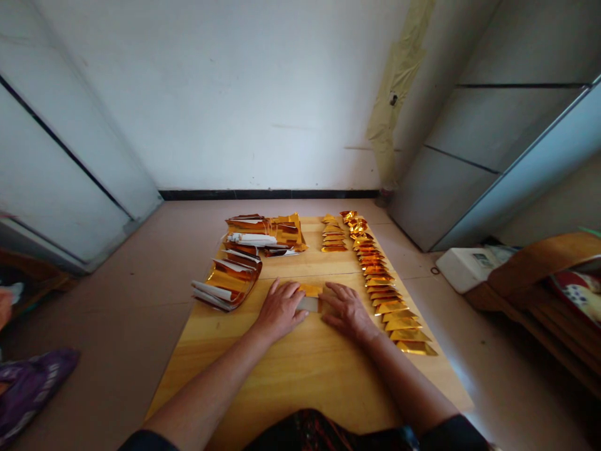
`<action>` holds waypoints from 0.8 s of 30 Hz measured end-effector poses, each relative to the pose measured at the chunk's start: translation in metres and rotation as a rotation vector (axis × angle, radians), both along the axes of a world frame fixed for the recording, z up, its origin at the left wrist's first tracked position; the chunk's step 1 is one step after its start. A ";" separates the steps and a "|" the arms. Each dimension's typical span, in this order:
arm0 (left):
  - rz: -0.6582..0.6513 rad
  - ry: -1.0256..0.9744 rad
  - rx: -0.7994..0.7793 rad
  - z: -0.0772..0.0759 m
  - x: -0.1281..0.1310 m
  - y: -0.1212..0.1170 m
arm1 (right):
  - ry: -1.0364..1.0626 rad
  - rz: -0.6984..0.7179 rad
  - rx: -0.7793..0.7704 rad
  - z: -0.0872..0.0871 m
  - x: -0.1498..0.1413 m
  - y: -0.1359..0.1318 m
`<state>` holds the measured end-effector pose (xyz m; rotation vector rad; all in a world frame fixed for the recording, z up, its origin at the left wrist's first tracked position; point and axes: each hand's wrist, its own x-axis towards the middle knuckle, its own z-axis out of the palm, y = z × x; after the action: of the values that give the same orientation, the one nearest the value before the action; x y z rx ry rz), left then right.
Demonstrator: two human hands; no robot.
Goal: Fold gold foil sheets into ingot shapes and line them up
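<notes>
Left hand (280, 308) and right hand (348, 313) are being held palm down, fingers spread, and the gold-and-grey paper (308, 304) is being pressed between them on the wooden surface (282, 388). If it is being pressed unevenly, the paper could be skewed and its edge creased crookedly. Beside the right forearm (404, 376), folded gold pieces (393, 307) are being supported in a close row; by a brush of the arm, the nearest could be crushed or pushed off the edge. Farther left, curled sheets (230, 277) are being stacked only loosely, so by a knock or moving air they could be scattered.
</notes>
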<state>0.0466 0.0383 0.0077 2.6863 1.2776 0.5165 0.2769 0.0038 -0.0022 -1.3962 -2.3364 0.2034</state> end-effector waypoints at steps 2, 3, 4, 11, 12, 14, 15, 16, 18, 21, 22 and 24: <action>0.012 0.000 0.011 0.000 0.002 -0.001 | -0.008 0.003 0.001 -0.001 -0.002 0.001; 0.014 0.000 0.013 0.000 0.003 -0.002 | -0.008 0.003 0.002 -0.001 -0.003 0.002; 0.014 0.000 0.015 0.000 0.003 -0.002 | -0.005 0.004 0.005 -0.002 -0.004 0.003; 0.017 0.006 -0.023 0.001 0.007 0.001 | 0.045 0.033 0.047 0.001 -0.012 0.012; 0.015 0.009 -0.039 0.001 0.009 0.001 | 0.048 0.035 0.050 0.001 -0.013 0.013; 0.016 0.011 -0.069 0.002 0.011 0.000 | 0.052 0.035 0.057 0.001 -0.013 0.015; 0.019 0.011 -0.077 0.003 0.012 -0.001 | 0.054 0.032 0.059 0.001 -0.014 0.016; 0.022 0.011 -0.079 0.003 0.013 -0.002 | 0.057 0.030 0.061 0.000 -0.014 0.016; 0.030 0.012 -0.064 0.003 0.014 -0.004 | 0.066 0.024 0.065 -0.001 -0.014 0.018; 0.037 0.013 -0.003 0.001 0.018 -0.009 | 0.077 0.022 0.062 0.000 -0.013 0.020; 0.045 0.017 0.021 0.000 0.019 -0.010 | 0.079 0.026 0.058 0.001 -0.012 0.020; 0.073 0.039 0.064 -0.003 0.022 -0.013 | 0.085 0.041 0.047 0.003 -0.011 0.019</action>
<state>0.0684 0.0250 0.0046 2.7228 1.3979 0.5246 0.2662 0.0232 0.0010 -1.2926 -2.2868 0.2137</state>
